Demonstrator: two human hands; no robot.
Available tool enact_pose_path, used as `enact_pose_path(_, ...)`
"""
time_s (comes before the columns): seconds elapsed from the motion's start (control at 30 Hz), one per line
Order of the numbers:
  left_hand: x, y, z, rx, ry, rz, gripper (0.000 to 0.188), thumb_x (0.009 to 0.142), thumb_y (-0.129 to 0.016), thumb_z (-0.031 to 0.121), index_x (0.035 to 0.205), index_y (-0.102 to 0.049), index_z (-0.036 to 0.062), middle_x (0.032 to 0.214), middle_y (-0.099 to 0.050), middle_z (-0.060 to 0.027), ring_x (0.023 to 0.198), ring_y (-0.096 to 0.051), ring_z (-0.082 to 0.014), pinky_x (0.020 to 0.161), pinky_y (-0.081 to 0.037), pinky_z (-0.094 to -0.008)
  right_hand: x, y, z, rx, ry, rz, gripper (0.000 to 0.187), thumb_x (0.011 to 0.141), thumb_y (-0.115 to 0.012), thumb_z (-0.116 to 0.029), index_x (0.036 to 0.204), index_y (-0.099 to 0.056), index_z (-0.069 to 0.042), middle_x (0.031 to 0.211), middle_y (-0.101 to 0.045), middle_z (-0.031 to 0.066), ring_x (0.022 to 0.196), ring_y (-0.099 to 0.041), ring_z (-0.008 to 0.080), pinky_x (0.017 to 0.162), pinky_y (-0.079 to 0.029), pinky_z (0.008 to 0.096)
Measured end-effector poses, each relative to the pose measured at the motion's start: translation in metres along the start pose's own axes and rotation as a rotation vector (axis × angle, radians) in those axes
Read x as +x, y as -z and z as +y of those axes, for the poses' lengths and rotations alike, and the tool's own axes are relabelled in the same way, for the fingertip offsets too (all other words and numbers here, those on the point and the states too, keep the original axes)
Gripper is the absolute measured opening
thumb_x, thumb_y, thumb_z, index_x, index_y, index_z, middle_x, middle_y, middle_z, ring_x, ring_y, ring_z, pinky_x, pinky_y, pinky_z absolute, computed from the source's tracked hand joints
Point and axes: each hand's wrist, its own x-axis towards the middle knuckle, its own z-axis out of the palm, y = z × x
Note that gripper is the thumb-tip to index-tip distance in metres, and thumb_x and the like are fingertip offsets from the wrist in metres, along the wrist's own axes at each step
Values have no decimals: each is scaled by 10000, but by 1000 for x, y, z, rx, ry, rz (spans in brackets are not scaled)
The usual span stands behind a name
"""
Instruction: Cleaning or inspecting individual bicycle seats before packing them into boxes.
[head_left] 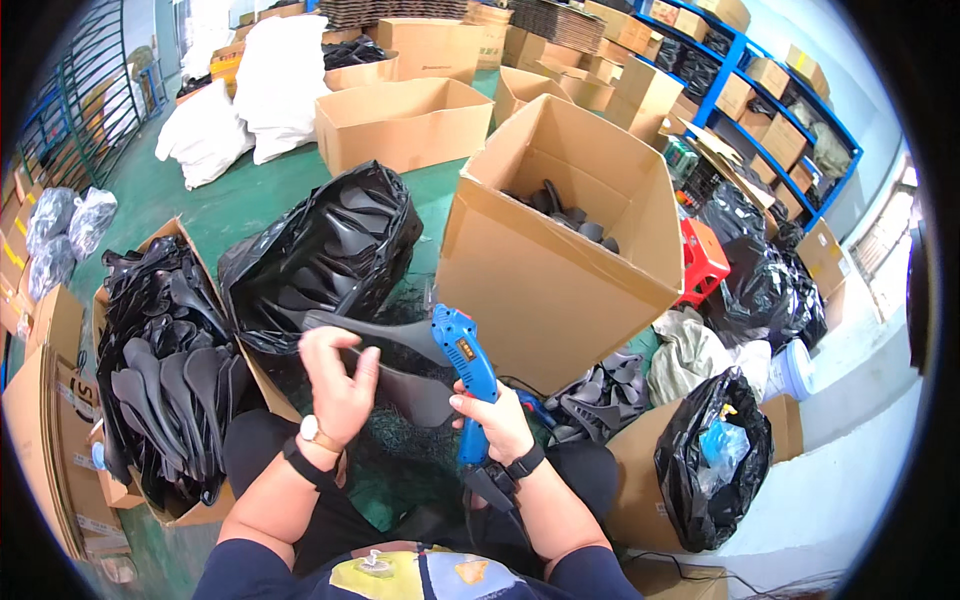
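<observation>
My left hand [335,385] is closed around the narrow end of a black plastic saddle-shaped shell [405,337]. Its two broad lobes spread to the right; whether they are one forked piece or two pieces, I cannot tell. A blue hand-held power tool [477,372] with a dark lower end stands upright in my right hand [500,425], whose fingers wrap its handle. The tool's upper end touches or overlaps the upper lobe, with a thin tip rising above it. Beyond my left hand, a black plastic bag [240,265] holds several similar shells.
To the left, an open carton [262,385] is packed with black shells. A tall carton [555,300] with dark parts stands ahead on the right. More dark parts [605,395] lie below it, near a bag-lined box [690,510]. White sacks [285,90] and blue shelving [735,65] stand farther back.
</observation>
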Motion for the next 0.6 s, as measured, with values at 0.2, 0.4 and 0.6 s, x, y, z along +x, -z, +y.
enact_pose_path(0.2,-26,-10,-36,-881,1001,-441,292,940,-586,258,1145,-469,84,1037,-537,-42,920,-537,-149,839,-458,-314,0,7,0,28,62,49,301,762,-757,-67,1013,-596,-27,902,-607,42,728,-600,140,624,-536,297)
enact_pose_path(0.4,-26,-22,-8,-1272,1210,-503,260,986,-480,192,1223,-473,84,1107,-563,-41,989,-566,-191,899,-467,-397,0,-1,4,-38,50,11,312,767,-755,-70,1030,-595,-21,919,-623,58,753,-616,146,633,-543,300)
enact_pose_path(0.6,-23,-21,-33,-1051,1007,-416,384,961,-442,48,1342,-398,34,1162,-503,-30,1059,-488,-123,965,-376,-270,5,9,5,-4,60,-14,347,782,-729,-38,1092,-575,-9,1008,-638,96,830,-634,158,669,-560,312)
